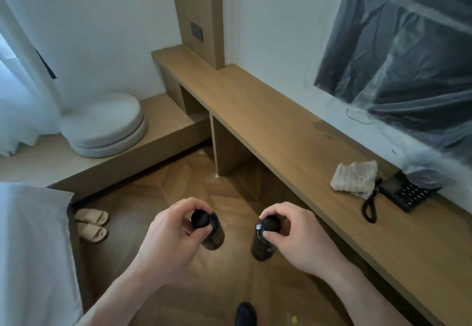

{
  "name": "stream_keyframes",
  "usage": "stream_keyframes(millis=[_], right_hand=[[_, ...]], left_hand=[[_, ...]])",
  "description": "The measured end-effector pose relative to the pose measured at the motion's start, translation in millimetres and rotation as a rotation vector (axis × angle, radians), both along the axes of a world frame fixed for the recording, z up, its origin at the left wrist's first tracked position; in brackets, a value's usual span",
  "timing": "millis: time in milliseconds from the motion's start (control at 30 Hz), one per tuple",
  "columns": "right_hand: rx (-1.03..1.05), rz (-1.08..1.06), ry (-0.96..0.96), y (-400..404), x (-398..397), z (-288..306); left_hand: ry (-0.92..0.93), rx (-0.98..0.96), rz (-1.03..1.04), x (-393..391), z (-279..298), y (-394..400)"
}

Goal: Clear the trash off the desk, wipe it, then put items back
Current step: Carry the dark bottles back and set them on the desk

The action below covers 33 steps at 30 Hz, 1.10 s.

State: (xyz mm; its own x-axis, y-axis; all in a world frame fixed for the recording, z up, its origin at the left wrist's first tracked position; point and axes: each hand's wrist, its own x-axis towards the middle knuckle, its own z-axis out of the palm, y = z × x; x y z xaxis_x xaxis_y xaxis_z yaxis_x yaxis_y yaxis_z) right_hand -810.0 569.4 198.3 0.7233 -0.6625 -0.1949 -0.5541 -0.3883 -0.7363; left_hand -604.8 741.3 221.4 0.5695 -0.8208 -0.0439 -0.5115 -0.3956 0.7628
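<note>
Here, both hands (231, 233) with 2 bottles (212, 231) off the desk (281, 131) edge.

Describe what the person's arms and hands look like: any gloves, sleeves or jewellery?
Both are bare. The left hand and right hand wear no gloves, and no rings, watch or bracelet show. The forearms are uncovered down to the bottom edge of the picture, so no sleeve is in view. Nails look short and unpainted.

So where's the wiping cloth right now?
In the head view the cloth lies crumpled on the wooden desk, on the right, touching the black telephone and its coiled cord.
</note>
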Motion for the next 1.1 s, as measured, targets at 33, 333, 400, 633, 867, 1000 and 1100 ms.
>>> stream_keyframes(millis=[33,333,400,633,867,1000,1100], right_hand=[[-0.008,0.011,0.009,-11,14,2],[-0.030,0.094,0.045,-100,152,15],[-0.030,0.095,0.057,-116,187,12],[0.020,-0.008,0.078,-169,299,21],[0.057,-0.158,0.012,-215,363,25],[0.064,-0.215,0.034,-261,399,20],[0.078,-0.227,0.031,-297,424,14]], left_hand=[[0.002,0.004,0.018,11,2,-8],[0.044,0.014,0.103,135,-9,-70],[0.041,0.020,0.104,171,-15,-86],[0.018,0.046,-0.023,304,-12,-153],[-0.064,0.066,-0.141,400,2,-231],[-0.041,0.041,-0.177,444,-1,-287],[0.008,0.056,-0.212,468,-5,-330]])
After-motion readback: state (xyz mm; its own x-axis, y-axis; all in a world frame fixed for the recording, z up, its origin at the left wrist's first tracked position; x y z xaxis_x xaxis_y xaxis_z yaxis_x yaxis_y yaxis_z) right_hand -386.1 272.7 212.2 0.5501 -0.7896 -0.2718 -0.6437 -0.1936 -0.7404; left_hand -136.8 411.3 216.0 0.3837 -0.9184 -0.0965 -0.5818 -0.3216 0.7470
